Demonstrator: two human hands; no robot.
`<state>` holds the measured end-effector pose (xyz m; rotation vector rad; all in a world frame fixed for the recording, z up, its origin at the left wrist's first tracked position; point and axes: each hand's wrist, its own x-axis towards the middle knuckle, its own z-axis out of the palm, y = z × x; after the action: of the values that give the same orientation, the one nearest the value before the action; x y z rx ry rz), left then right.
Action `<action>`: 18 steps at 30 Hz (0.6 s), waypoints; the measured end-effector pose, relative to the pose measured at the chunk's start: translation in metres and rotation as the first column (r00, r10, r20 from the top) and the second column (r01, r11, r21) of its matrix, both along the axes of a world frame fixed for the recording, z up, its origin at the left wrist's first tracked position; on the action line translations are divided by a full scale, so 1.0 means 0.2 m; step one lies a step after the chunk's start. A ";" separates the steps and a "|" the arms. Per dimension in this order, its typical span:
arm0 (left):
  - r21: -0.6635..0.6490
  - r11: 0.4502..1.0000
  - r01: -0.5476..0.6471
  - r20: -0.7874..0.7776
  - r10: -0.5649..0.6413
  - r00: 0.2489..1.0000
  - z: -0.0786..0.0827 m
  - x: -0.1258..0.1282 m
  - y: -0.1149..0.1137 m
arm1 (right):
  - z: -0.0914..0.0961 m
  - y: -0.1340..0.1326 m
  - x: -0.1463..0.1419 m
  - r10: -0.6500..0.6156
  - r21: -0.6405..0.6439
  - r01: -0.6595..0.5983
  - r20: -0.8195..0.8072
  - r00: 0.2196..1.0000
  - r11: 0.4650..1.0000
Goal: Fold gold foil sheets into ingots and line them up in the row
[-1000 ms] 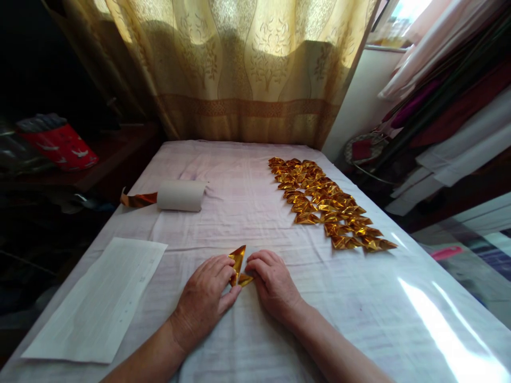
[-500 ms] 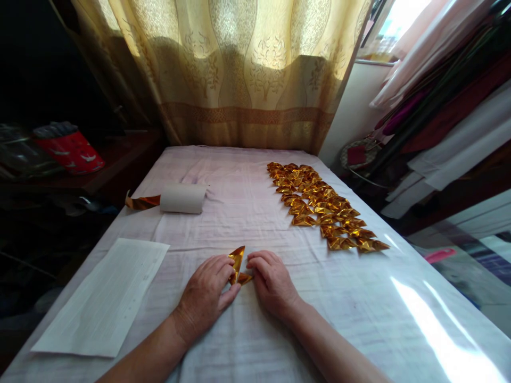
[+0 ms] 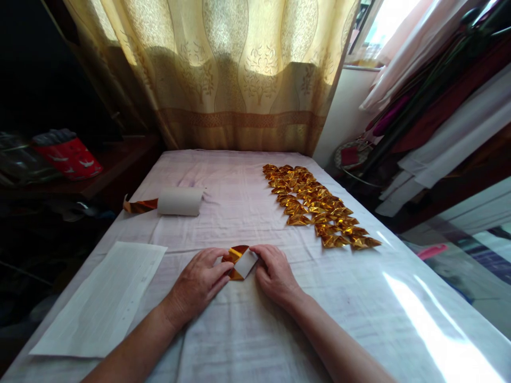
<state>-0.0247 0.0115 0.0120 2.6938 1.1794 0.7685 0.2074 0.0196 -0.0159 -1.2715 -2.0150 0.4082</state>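
A small gold foil paper piece [image 3: 239,261], partly folded with its white back showing, lies on the cloth-covered table [image 3: 247,330] between my hands. My left hand [image 3: 197,284] pinches its left edge with curled fingers. My right hand [image 3: 275,274] presses and grips its right side, fingers bent over it. Both forearms reach in from the bottom of the view.
Several folded gold foil pieces [image 3: 315,205] lie in rows at the right back. A white paper roll [image 3: 179,202] with a gold foil tail lies at the left. A white sheet [image 3: 101,300] sits at the front left. A curtain [image 3: 223,69] hangs behind.
The foil piece stood up as a gold triangle; now it is folded down flat with a white face showing. Both hands shifted slightly with it.
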 end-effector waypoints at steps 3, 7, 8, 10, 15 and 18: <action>0.012 1.000 0.016 -0.023 -0.015 1.000 -0.01 -0.01 0.01 | -0.01 0.00 0.01 0.030 0.000 -0.030 -0.021 0.999 1.000; -0.019 0.999 0.046 -0.085 -0.048 0.995 -0.02 -0.02 0.01 | -0.01 0.01 0.02 0.027 0.069 -0.028 0.021 0.999 0.997; -0.016 0.999 0.046 -0.103 -0.047 0.994 -0.02 -0.02 0.02 | -0.01 0.02 0.02 0.021 0.102 -0.027 0.054 0.998 0.994; 0.012 0.999 0.047 -0.130 -0.045 0.991 -0.02 -0.03 0.03 | 0.02 0.01 0.03 0.009 0.177 -0.034 0.139 0.990 0.984; 0.121 0.993 0.015 -0.143 0.002 0.990 -0.02 -0.06 0.04 | 0.07 -0.02 0.02 0.125 0.270 -0.208 0.293 0.948 0.940; 0.123 0.991 -0.044 -0.113 0.058 0.992 -0.02 -0.03 0.00 | 0.08 -0.03 0.01 0.238 0.200 -0.301 0.286 0.928 0.932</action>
<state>-0.0313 0.0109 0.0088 2.8524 1.2709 0.7199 0.2088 0.0127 0.0000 -0.9352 -2.3907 0.1193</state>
